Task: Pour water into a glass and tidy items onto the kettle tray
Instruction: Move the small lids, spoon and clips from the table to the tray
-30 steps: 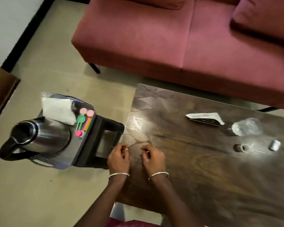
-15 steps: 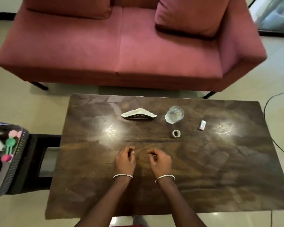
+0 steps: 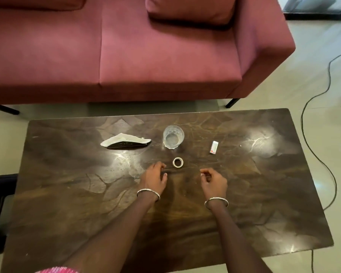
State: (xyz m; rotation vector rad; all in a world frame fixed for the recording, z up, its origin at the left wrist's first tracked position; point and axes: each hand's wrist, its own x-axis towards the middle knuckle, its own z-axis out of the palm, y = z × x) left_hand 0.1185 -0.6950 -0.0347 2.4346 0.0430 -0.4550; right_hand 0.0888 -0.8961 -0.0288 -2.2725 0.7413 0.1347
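Observation:
A clear glass (image 3: 173,136) with a little water stands upright at the table's far middle. Just in front of it lies a small tape roll (image 3: 178,162). My left hand (image 3: 155,178) rests on the table directly left of the roll, fingers loosely apart and holding nothing. To the right of the roll is my right hand (image 3: 213,181), fingers curled in, with nothing visible in it. A small white box (image 3: 214,147) lies right of the glass. Left of the glass is a dark napkin holder with white tissue (image 3: 125,142). The kettle and its tray are out of view.
The dark wooden table (image 3: 87,203) fills the foreground. A maroon sofa (image 3: 146,56) stands behind it. Part of a black stool (image 3: 0,194) shows at the left edge. On the floor at the right runs a black cable (image 3: 311,146).
The view has swung right, so the kettle and tray left the frame. My hands moved forward toward the tape roll and spread apart.

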